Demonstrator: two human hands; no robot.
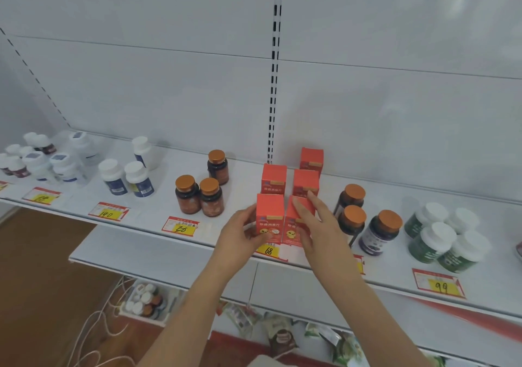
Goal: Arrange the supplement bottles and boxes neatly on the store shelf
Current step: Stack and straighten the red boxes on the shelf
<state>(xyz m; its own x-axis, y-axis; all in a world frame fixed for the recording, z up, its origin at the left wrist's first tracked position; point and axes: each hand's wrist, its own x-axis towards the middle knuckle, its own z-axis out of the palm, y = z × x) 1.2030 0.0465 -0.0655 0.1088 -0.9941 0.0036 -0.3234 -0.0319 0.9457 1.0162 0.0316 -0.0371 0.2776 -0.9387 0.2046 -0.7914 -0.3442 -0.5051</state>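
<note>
Two hands, our left hand (245, 232) and right hand (316, 225), grasp the front orange boxes (269, 214) at centre frame, most bottles (197, 195) already grouped on the shelf (147, 225).

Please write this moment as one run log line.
left hand: grips front-left red box | right hand: on front-right red box | shelf
</note>
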